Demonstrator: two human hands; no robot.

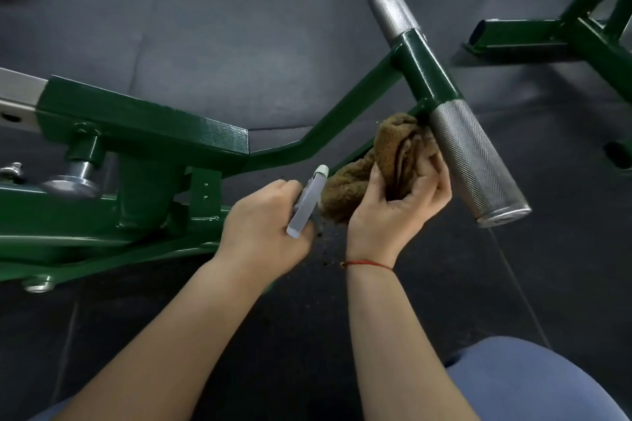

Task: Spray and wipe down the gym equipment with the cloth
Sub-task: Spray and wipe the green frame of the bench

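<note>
A green steel gym machine (143, 123) runs from the left to a cross handle with two knurled silver grips, the near grip (475, 161) and the far grip (393, 7). My right hand (396, 212) grips a bunched brown cloth (376, 161) and holds it against the left side of the near grip, close to its green joint (425, 72). My left hand (263, 232) holds a small grey spray bottle (307, 203), its white cap pointing up toward the cloth.
Dark rubber floor mats (222, 27) lie under everything. Another green frame (554, 34) stands at the upper right. A silver adjustment knob (73, 181) sits on the machine at the left. My knee in blue cloth (526, 383) is at the lower right.
</note>
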